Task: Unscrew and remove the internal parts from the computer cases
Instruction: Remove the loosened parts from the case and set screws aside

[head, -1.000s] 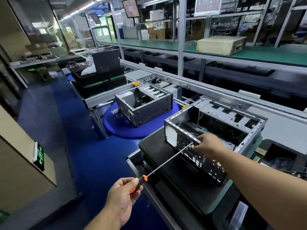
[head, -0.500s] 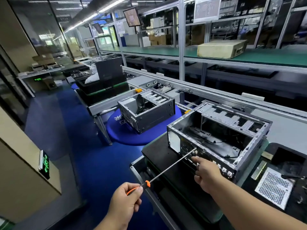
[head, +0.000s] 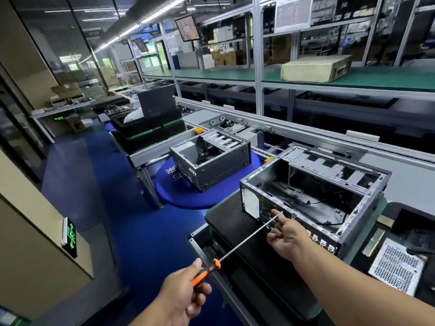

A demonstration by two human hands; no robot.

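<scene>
Withdrawn from the case (head: 313, 196), right hand (head: 286, 236) seemingly pinches the screwdriver (head: 237, 247) tip; left hand (head: 183, 295) grips its handle.

Near computer case (head: 313, 198): grey metal chassis, side panel off, open face up, sitting flat on a black mat at 3 o'clock of frame centre. Interior mostly stripped; thin black cables loose on the floor panel, silver drive-bay frame along the far side. Rear panel with port cut-outs facing 7 o'clock.

Long screwdriver (head: 244, 241): orange-and-black handle at 6 o'clock, slim steel shaft angled up toward 2 o'clock, tip at the near case's rear panel.

Second computer case (head: 211, 158): darker, smaller in view, also open-topped, on a round blue pad at 12 o'clock, well apart from the first.
</scene>
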